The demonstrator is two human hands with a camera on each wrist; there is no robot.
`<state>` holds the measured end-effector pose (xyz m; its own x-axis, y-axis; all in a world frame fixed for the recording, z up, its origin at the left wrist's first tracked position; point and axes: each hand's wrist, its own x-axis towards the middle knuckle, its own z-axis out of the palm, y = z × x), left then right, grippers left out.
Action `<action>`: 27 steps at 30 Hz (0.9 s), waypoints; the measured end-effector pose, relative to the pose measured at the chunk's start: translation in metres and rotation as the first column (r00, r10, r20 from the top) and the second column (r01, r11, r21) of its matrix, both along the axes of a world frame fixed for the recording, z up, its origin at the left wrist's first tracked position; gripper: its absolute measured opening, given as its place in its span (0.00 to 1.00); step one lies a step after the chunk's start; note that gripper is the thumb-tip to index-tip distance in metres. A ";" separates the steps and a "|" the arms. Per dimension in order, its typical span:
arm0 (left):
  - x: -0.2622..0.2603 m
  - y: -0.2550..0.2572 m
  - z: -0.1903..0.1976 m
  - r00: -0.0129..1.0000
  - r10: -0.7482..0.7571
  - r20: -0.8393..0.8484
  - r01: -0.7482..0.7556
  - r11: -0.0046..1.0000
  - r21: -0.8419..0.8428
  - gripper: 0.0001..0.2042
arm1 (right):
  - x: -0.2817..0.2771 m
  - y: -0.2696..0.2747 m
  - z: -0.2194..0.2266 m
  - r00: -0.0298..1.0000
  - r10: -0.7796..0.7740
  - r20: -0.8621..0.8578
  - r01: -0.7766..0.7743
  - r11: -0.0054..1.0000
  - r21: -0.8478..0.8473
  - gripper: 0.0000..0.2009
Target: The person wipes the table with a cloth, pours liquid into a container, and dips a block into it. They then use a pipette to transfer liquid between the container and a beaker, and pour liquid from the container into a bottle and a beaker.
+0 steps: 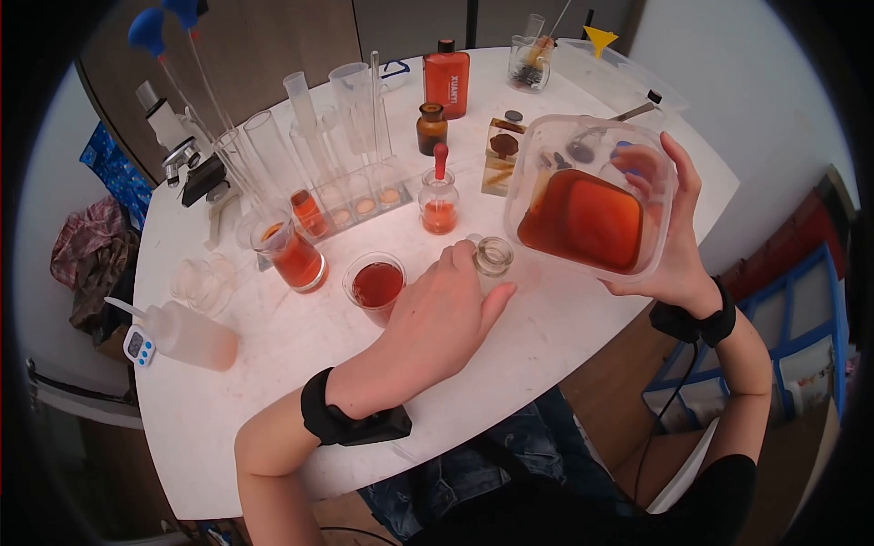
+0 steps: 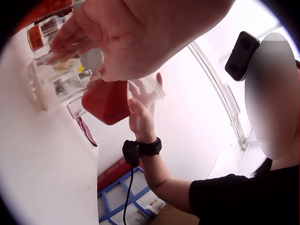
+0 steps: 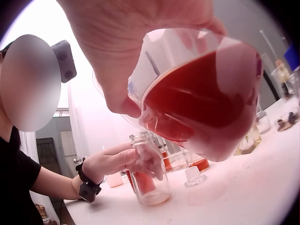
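Note:
My left hand (image 1: 428,318) grips a clear glass bottle (image 3: 159,192) around its side, and the bottle stands upright on the white table. Its uncapped mouth shows beside my fingers in the head view. Off to the right and higher, my right hand (image 1: 681,232) holds a clear plastic tub (image 1: 519,173) by its side wall. The tub tilts, and orange-red liquid (image 1: 587,223) has pooled toward its lower side. In the right wrist view, the tub's lower edge hangs above and beside the bottle. A glass stopper (image 3: 194,178) lies on the table near the bottle.
Left of my left hand stand a cup of red liquid (image 1: 378,284) and a beaker (image 1: 299,259). Beyond are a dropper bottle (image 1: 439,214), a test tube rack (image 1: 360,214), a brown bottle (image 1: 431,136) and a red bottle (image 1: 446,86). A wash bottle (image 1: 200,335) sits far left.

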<state>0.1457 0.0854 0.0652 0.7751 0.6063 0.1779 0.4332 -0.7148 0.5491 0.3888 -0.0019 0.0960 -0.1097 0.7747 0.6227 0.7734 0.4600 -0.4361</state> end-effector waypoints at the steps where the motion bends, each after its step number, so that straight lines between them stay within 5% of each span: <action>1: 0.001 -0.001 0.001 1.000 0.001 0.002 -0.001 1.000 -0.002 0.26 | -0.001 -0.002 0.002 1.000 -0.021 0.020 0.021 1.000 -0.002 0.63; 9: 0.006 -0.001 0.002 0.998 0.017 -0.058 -0.013 0.997 0.076 0.21 | -0.002 -0.005 0.005 0.995 -0.063 0.080 0.062 0.998 0.007 0.62; 27: 0.011 0.004 0.007 0.993 -0.014 -0.115 0.021 0.998 0.063 0.26 | 0.002 -0.004 0.010 0.987 -0.035 0.157 0.026 0.998 0.058 0.61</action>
<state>0.1562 0.0890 0.0718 0.8029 0.5829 0.1251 0.4778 -0.7547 0.4497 0.3913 -0.0055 0.1063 -0.1872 0.7436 0.6418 0.8444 0.4557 -0.2817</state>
